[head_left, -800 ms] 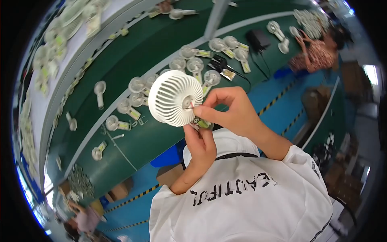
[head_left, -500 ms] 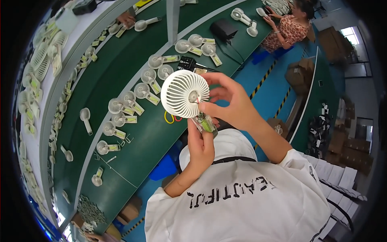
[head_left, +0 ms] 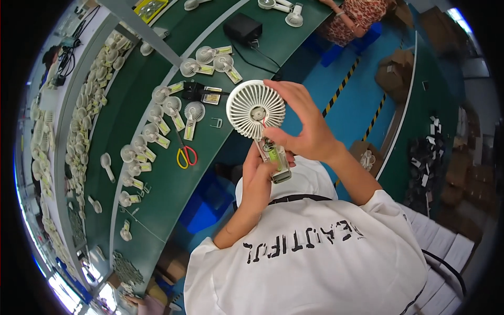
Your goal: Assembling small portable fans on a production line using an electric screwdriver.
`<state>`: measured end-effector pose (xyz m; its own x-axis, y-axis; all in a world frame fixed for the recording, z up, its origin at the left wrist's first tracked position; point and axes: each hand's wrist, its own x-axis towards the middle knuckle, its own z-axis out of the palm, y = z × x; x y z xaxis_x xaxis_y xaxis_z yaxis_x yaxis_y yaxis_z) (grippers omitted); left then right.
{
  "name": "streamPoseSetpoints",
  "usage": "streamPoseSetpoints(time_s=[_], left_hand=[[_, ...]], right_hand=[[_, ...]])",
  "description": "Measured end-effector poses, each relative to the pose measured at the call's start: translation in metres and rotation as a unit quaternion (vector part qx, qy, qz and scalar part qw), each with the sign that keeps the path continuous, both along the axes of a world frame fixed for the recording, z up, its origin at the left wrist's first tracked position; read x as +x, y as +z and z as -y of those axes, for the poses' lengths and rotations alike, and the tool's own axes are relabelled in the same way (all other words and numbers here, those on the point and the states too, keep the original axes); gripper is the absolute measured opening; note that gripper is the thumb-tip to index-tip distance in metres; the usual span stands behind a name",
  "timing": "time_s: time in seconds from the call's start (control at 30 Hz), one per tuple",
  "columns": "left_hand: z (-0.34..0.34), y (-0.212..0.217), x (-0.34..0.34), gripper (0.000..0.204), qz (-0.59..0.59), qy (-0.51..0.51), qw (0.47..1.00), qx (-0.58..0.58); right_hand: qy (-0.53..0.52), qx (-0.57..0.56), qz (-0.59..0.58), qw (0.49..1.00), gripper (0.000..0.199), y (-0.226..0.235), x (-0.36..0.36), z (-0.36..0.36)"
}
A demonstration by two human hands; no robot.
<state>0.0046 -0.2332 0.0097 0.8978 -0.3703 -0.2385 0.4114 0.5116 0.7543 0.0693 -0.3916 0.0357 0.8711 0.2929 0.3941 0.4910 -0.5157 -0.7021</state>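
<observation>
So the green workbench [head_left: 173, 194] ran off to the upper right, packed with too many small white fans to count, its near edge bare. One handheld fan [head_left: 256, 110] was up over that edge: right hand [head_left: 307, 131] curled around its round head, left hand [head_left: 261, 176] pinching the open handle. One pair of yellow-red scissors [head_left: 185, 153] lay nearby.

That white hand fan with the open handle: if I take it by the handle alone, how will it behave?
The fan looks top-heavy: its round head outsizes the slim handle, so it may tip. The thin plastic grille probably flexes. The handle's exposed insides look fragile, so grip its edges.
</observation>
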Motion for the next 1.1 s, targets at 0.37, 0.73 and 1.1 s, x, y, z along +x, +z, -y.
streamPoseSetpoints(time_s=[0.37, 0.73, 1.1], left_hand=[[0.049, -0.021, -0.004, 0.028, -0.059, 0.154, 0.986, 0.03], [0.015, -0.021, 0.026, 0.03, -0.067, 0.238, 0.969, 0.026], [-0.04, -0.027, 0.034, 0.029, -0.094, 0.313, 0.941, 0.09]], right_hand=[[0.104, 0.116, -0.148, 0.977, 0.066, -0.039, 0.021, 0.018], [0.197, 0.133, -0.218, 0.946, 0.074, -0.032, 0.064, -0.025], [0.249, 0.118, -0.27, 0.923, 0.08, -0.037, 0.091, -0.099]])
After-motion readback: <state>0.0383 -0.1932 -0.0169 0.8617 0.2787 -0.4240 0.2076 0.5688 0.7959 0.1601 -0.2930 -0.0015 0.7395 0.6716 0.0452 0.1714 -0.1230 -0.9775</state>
